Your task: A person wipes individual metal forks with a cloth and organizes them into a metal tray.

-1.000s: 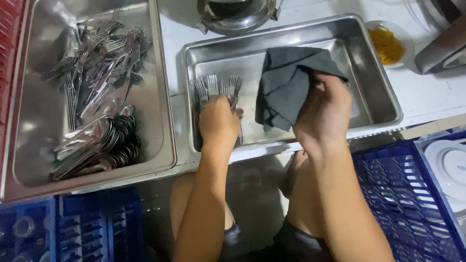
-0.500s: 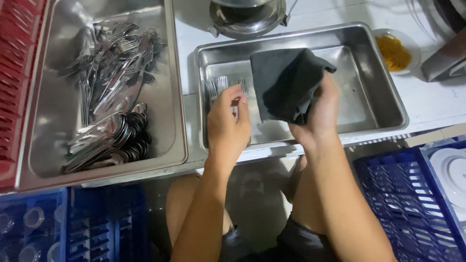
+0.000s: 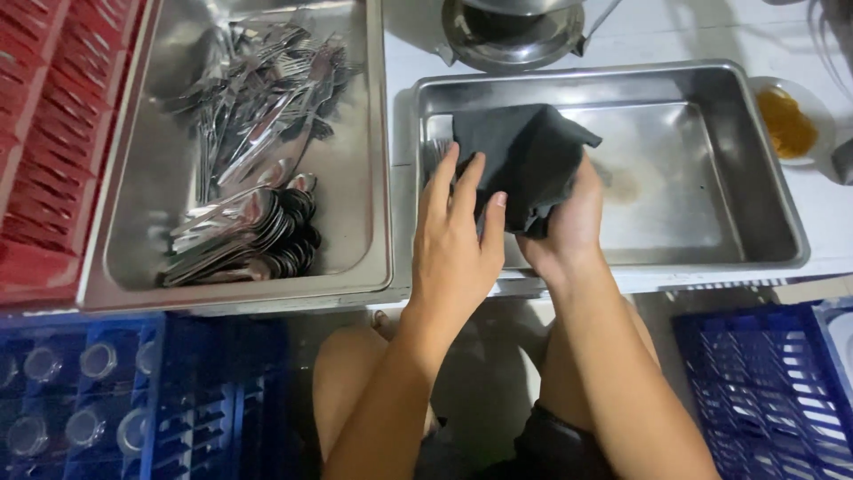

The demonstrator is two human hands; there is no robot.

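Head view first: what are the two hands doing?

— Both are over the left end of a shallow steel tray [image 3: 711, 191] on the white bench [image 3: 675, 36]. The right hand [image 3: 569, 227] grips a dark grey cloth [image 3: 520, 151] from below and behind, its fingers hidden under the folds. The left hand [image 3: 458, 240] lies with fingers stretched and slightly spread, their tips resting on the cloth's left edge.

— Is anything inside the cloth?

— A few fork tines [image 3: 437, 151] stick out at the cloth's left side, just above the left fingertips. How many forks are wrapped, I cannot tell. The left hand is not closed around anything; it only presses on the cloth.

— And the rest of that tray?

— Bare metal with a faint brownish smear near the middle.

— What lies around it?

— To the left, a deeper steel pan [image 3: 355, 222] holds a loose pile of forks [image 3: 258, 98] at the far end and a stack of spoons [image 3: 249, 236] nearer the person. A red crate [image 3: 44, 133] sits left of that pan. Beyond the tray stands a round metal bowl [image 3: 511, 36], and at the right a small white dish with something yellow [image 3: 786, 120]. Blue crates sit low at the left [image 3: 133, 400] and right [image 3: 764, 391], with the person's bare knees between them.
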